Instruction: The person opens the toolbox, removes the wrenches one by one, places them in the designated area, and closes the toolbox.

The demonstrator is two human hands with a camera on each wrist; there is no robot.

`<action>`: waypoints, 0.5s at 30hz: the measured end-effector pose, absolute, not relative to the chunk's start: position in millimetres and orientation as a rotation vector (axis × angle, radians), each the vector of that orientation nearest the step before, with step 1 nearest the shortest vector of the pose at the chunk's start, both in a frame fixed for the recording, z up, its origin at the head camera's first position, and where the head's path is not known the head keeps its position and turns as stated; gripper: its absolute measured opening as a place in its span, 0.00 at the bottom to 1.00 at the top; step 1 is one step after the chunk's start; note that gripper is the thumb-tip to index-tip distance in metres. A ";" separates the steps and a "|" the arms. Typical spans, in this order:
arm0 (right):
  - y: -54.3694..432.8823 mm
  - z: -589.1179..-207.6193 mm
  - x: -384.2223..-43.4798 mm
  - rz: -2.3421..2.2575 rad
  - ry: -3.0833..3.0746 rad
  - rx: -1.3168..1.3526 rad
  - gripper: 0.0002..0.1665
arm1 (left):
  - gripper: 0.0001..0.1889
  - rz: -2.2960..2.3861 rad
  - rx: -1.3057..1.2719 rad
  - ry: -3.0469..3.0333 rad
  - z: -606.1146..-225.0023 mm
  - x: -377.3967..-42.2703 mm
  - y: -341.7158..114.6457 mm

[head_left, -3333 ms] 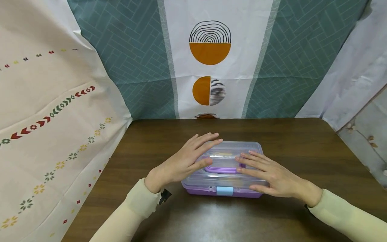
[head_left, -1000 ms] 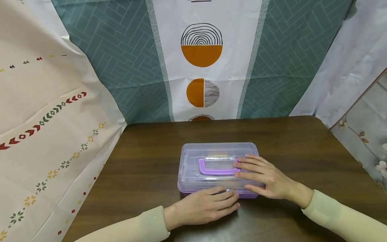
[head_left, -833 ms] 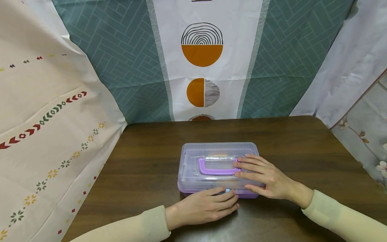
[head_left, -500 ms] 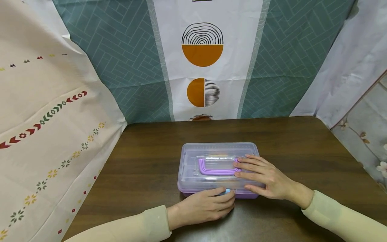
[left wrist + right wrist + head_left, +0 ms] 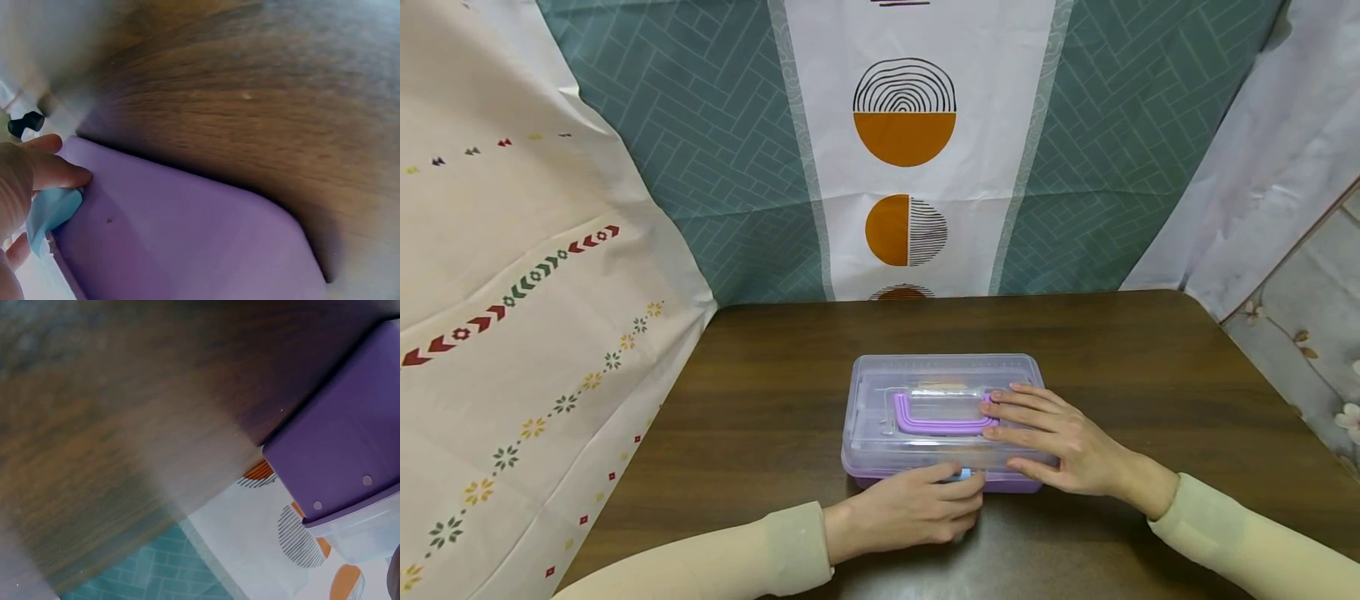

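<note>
A plastic storage box (image 5: 872,425) with a clear lid, a purple base and a purple handle (image 5: 936,427) stands closed on the table. My left hand (image 5: 917,510) is at its front, fingers bent around the light blue latch (image 5: 966,473). In the left wrist view, a fingertip and the thumb pinch that latch (image 5: 53,209), which tilts away from the purple base (image 5: 175,231). With fingers spread and fairly straight, my right hand (image 5: 1067,442) rests on the lid's right side, fingertips at the handle's right end. The right wrist view shows the box's purple side (image 5: 350,431) and barely any hand.
The brown wooden table (image 5: 760,400) extends around the box. Behind it hangs a patterned curtain (image 5: 737,167); a cream cloth (image 5: 550,292) drapes along the left, and a pale cloth (image 5: 1262,192) along the right.
My left hand has come down from above the lid to the front latch, and its fingers have curled in more. The right hand has settled on the lid and stayed there.
</note>
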State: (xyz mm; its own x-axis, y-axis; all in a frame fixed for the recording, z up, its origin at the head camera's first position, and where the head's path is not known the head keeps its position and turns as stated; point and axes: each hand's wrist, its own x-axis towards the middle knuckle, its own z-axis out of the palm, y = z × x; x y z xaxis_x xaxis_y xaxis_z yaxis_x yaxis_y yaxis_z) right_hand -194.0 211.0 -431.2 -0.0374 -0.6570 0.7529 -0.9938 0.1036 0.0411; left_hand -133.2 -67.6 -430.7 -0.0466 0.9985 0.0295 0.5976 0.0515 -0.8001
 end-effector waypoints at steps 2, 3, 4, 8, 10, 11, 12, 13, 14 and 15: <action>211.3 -431.3 -193.5 0.693 -1.765 1.616 0.23 | 0.18 0.821 -1.610 -1.717 -430.1 -133.0 -65.6; 211.5 -431.2 -193.3 0.693 -1.767 1.614 0.23 | 0.18 0.820 -1.608 -1.718 -429.7 -132.9 -64.9; 211.4 -430.9 -193.1 0.693 -1.768 1.614 0.23 | 0.17 0.820 -1.607 -1.718 -429.5 -132.8 -64.2; 211.2 -429.9 -192.7 0.696 -1.762 1.615 0.23 | 0.17 0.835 -1.612 -1.704 -428.7 -133.2 -62.6; 211.1 -429.7 -192.9 0.695 -1.761 1.617 0.23 | 0.17 0.839 -1.615 -1.695 -428.3 -133.3 -62.5; 210.9 -429.6 -193.0 0.695 -1.760 1.618 0.23 | 0.17 0.838 -1.617 -1.691 -428.2 -133.3 -62.5; 210.5 -429.4 -193.2 0.696 -1.757 1.620 0.23 | 0.16 0.836 -1.618 -1.687 -428.0 -133.2 -62.5; 210.5 -429.5 -193.3 0.696 -1.758 1.619 0.23 | 0.16 0.834 -1.620 -1.682 -428.0 -133.6 -62.1; 210.4 -429.6 -193.6 0.697 -1.758 1.620 0.23 | 0.16 0.832 -1.622 -1.677 -428.0 -134.0 -61.7; 210.3 -429.6 -193.8 0.697 -1.757 1.619 0.23 | 0.16 0.828 -1.624 -1.674 -427.8 -134.2 -61.4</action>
